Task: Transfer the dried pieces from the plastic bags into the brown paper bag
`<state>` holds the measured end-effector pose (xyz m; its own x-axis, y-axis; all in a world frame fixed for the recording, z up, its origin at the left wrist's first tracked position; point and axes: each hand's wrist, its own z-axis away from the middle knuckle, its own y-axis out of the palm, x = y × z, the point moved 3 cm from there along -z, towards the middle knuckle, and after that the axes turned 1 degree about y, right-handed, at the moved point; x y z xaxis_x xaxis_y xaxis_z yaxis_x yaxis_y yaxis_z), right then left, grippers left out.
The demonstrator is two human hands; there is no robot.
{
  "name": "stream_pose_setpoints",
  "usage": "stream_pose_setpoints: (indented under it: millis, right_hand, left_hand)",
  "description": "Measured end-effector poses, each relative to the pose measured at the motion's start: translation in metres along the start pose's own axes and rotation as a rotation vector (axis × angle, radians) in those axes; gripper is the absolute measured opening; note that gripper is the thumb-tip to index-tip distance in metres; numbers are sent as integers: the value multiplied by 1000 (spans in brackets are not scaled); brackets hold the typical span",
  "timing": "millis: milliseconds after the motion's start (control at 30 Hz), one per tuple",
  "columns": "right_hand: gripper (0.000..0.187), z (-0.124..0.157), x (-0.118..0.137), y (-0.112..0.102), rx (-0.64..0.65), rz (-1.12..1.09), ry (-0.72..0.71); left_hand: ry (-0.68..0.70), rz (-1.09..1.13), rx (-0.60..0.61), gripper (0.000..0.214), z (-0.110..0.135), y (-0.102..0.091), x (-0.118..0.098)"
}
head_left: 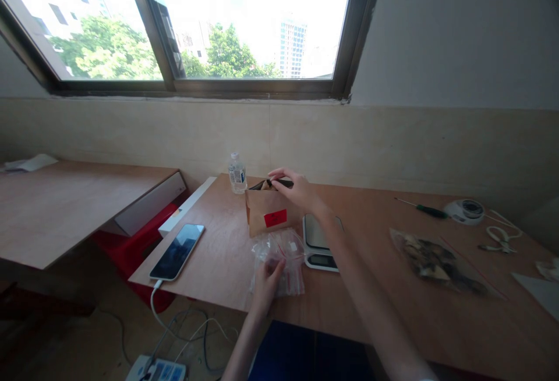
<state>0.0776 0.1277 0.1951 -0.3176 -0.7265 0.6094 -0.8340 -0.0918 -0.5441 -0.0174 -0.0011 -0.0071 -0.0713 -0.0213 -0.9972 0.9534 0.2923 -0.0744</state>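
My left hand (267,281) is closed, thumb and fingers pinching a clear zip bag (293,282) at the front of the table. Several such bags seem to lie together there. Behind them a brown paper bag (258,212) with a red label stands upright, its top open and dark contents partly showing. Over its opening, my right hand (299,189) has its fingers bent together around something dark that I cannot make out. A white kitchen scale (315,232) with a metal plate lies under my right forearm, which covers part of it.
A phone (178,251) on a charging cable lies at the left edge, and a water bottle (237,174) stands at the back. To the right are a zip bag of dark pieces (437,261), a screwdriver (430,211), a round white camera (467,211) and a coiled cable (500,240).
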Motion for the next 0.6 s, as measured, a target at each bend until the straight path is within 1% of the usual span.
stream_pose_setpoints:
  millis: [67,133,233,267,300,333,367,400,433,467,500,533,567,600]
  right_hand:
    - [17,7,2,-2,-8,181,-47]
    - [22,17,5,-5,-37,276,-76]
    - [26,40,12,-13,-175,218,-56]
    - [27,51,14,-14,-207,175,-40]
    - [28,63,15,-13,-202,135,-25]
    - [27,75,16,-10,-154,106,-9]
    - [27,87,16,-5,-71,95,10]
    - [35,99,15,1,21,99,36]
    - [51,110,12,6,82,109,70]
    - [65,119,9,11,116,122,104]
    - [73,126,6,14,123,130,136]
    - [70,131,2,16,109,130,165]
    - [58,133,0,16,86,123,191]
    - [43,133,-2,14,56,108,214]
  left_hand:
    - [-4,-3,-2,34,0,0,1]
    - [0,4,-4,34,1,0,0]
    - [-1,27,-41,34,2,-1,-3]
    - [-1,37,-57,34,2,-1,-3]
    - [4,51,-65,33,2,-1,-4]
    - [16,67,-64,33,2,-1,-5]
    - [36,81,-59,32,2,0,-7]
    - [60,86,-50,31,3,0,-9]
    - [85,80,-46,30,3,1,-11]
    - [109,62,-47,30,4,2,-14]
    - [133,41,-52,30,4,2,-17]
    - [160,20,-51,30,6,4,-21]
    - [191,0,-38,31,7,5,-27]
    - [222,-22,-15,33,9,7,-33]
